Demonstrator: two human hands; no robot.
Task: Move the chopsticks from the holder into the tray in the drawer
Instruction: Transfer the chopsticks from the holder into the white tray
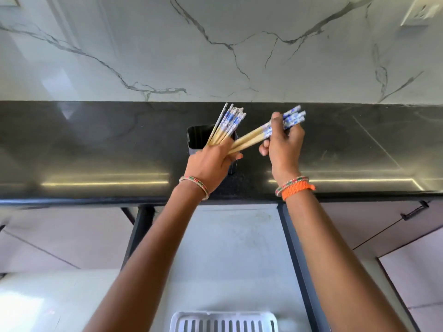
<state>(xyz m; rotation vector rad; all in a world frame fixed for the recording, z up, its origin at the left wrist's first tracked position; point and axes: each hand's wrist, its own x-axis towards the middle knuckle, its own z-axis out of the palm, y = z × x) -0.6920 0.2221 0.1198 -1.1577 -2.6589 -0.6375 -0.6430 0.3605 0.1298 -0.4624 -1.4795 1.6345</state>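
Observation:
A black holder (197, 137) stands on the dark countertop. My left hand (212, 161) is wrapped around a bundle of bamboo chopsticks with blue-and-white tops (229, 123) at the holder's mouth. To the right, my right hand (282, 144) grips a second bundle of the same chopsticks (291, 117), lifted clear and lying at a slant above the counter. Below, the drawer (239, 248) stands pulled out, and a white slotted tray (224, 321) lies in it at the bottom edge of the view.
The black countertop (96, 152) runs the full width, with a marble backsplash (215, 49) behind it. Black drawer rails (299, 259) flank the drawer. Cabinet fronts with a black handle (416, 210) sit on the right. A wall socket (420, 12) is at the top right.

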